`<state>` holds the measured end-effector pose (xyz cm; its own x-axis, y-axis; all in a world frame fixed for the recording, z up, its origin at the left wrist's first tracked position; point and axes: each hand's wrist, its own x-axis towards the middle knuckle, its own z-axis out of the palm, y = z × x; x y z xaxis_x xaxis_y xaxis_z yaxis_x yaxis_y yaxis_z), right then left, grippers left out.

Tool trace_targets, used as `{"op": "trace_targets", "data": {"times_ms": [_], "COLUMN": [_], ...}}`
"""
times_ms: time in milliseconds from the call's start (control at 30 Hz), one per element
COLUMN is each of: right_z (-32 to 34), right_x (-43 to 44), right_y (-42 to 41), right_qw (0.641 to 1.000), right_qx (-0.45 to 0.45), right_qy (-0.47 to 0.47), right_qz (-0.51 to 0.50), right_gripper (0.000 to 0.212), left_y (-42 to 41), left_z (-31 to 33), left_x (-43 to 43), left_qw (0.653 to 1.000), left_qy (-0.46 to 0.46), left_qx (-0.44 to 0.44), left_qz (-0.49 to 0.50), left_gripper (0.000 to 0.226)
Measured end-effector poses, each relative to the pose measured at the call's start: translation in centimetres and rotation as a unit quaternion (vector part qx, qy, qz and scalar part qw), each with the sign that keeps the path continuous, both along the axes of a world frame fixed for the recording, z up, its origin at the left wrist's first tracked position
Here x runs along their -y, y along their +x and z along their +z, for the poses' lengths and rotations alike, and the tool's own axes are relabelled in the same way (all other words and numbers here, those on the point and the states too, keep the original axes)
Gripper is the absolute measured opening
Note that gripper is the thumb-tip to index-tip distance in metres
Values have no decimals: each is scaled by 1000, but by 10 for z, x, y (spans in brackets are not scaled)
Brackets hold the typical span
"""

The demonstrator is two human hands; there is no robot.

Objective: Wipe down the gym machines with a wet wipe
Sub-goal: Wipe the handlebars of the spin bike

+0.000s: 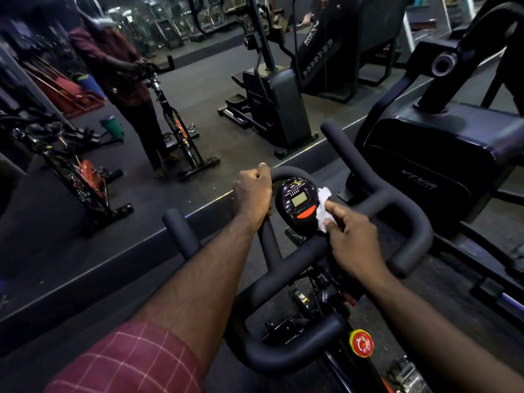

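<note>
Facing a wall mirror, left hand grips the handlebar, right hand pinches wipe against console.

white wipe, black handlebar, maroon-checked sleeve

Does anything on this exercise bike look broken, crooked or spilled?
Nothing stands out. The console sits centred in the handlebar loop, with no crack showing on its screen. The left hand grips the handlebar, and the right hand pinches the white wipe against the console's right edge. No spill is visible.
</note>
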<state>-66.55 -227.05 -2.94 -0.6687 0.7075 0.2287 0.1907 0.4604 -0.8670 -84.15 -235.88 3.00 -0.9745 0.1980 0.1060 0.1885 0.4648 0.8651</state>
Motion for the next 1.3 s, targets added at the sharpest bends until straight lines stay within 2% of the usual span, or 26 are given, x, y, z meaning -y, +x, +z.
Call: {"op": "trace_targets", "data": {"times_ms": [133,233,333,367,433,500,600,667,733,800,833,900,933,967,1033,1100,1167,1233,1300], "right_z": [23,56,80,82,78,65,36,28,35,51,59,71,68,61,36,8,-7,-17,-20], "right_x": [-8,-13,-2,0,-3,-13,-36,-44,-44,-36,-34,-32,-35,-37,-34,-18,-1,10,16], "right_y": [-11,-30,-39,-40,-42,-35,-17,-12,-20,-32,-38,-43,-44,-41,-27,-7,10,19,25], "right_qw": [999,996,971,950,884,810,704,667,676,718,764,890,934,964,987,992,991,984,969], "right_qx": [-16,-44,-67,-45,-8,-21,-43,-40,-58,-79,-80,-77,-81,-76,-45,-41,-85,-105,-64], "right_qy": [10,51,154,225,391,510,607,639,646,624,581,396,297,208,118,104,101,142,240], "right_qz": [27,52,173,211,257,290,365,380,351,298,268,213,180,146,98,54,2,-9,11], "right_gripper": [31,42,47,53,60,45,35,33,31,36,40,41,39,36,31,27,27,30,31], "left_y": [2,0,-3,-4,-7,-8,-4,-2,-3,-4,-5,-4,-3,-4,-3,-3,-3,-2,-2], "left_z": [2,3,5,4,2,3,2,2,4,5,4,2,1,-1,-1,-1,-2,-2,-1], "left_x": [0,0,1,1,1,1,0,0,0,0,0,0,0,0,0,-1,-1,0,-1], "left_qw": [1000,1000,1000,1000,1000,1000,1000,999,999,999,999,999,999,998,997,996,996,995,995], "left_qy": [-4,0,7,10,14,16,25,46,43,31,34,45,48,52,67,72,81,89,84], "left_qx": [-5,-11,-8,1,6,6,8,17,14,15,19,23,24,28,40,45,45,47,46], "left_qz": [-12,0,13,11,10,12,10,4,3,4,2,3,4,0,-8,-9,-10,-14,-16], "left_gripper": [55,54,51,49,48,49,49,49,49,48,48,50,51,51,48,47,48,48,48]}}
